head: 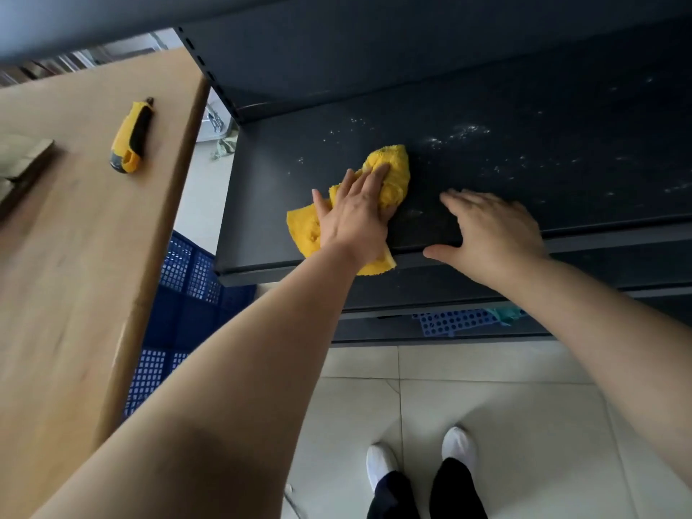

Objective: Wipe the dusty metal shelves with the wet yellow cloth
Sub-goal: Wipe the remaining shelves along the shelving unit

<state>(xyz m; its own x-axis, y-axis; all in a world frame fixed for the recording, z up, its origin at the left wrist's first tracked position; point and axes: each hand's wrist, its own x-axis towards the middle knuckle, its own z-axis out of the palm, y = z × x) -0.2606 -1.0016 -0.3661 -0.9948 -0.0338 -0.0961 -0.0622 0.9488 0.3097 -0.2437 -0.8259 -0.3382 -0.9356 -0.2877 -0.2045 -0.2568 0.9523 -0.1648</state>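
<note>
Left hand presses fluffy yellow cloth — dusty flat metal shelf.

1. Yellow cloth: terry-textured and crumpled. It lies on the upper metal shelf near the front left corner, with one end hanging over the front edge. The left hand presses flat on its middle.
2. Upper metal shelf: dark grey and level, with white dust specks scattered right of and behind the cloth.
3. Lower shelf: dark, directly beneath.
</note>
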